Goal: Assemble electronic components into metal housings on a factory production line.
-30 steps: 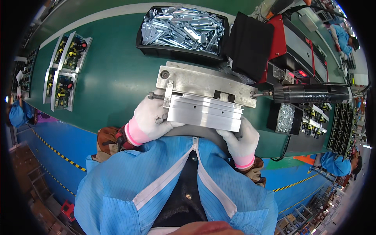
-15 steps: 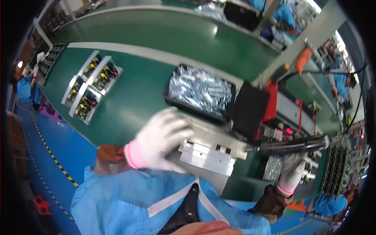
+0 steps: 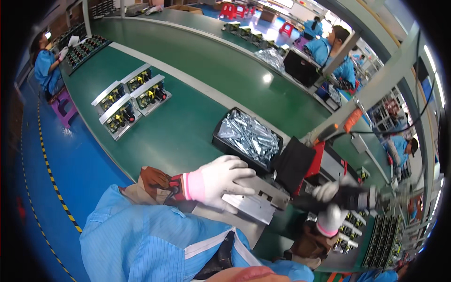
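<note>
My left hand (image 3: 217,181), in a white glove with a pink cuff, lies over the left end of a silver metal bracket (image 3: 251,207). Its fingers are stretched out and apart, and the palm hides that end. Beneath the bracket is a flat metal fixture (image 3: 271,192) on the bench. To the right, my gloved right hand (image 3: 330,214) is closed around a black electric screwdriver (image 3: 354,199), held sideways and blurred by motion. The tool's tip cannot be made out. Beyond the bracket stands a black bin (image 3: 223,141) full of loose silver metal pieces.
Several circuit assemblies in metal brackets (image 3: 124,115) sit on the green bench (image 3: 183,127) at left. A red-and-grey box (image 3: 321,162) and black cloth-like item (image 3: 294,162) stand right of the bin. More assemblies (image 3: 350,232) lie beyond my right hand. Co-workers (image 3: 47,68) sit farther off.
The view has swung, shifting the bench. My left hand has come farther over the bracket. The screwdriver, in my right hand, has moved nearer my body and its angle has changed.
</note>
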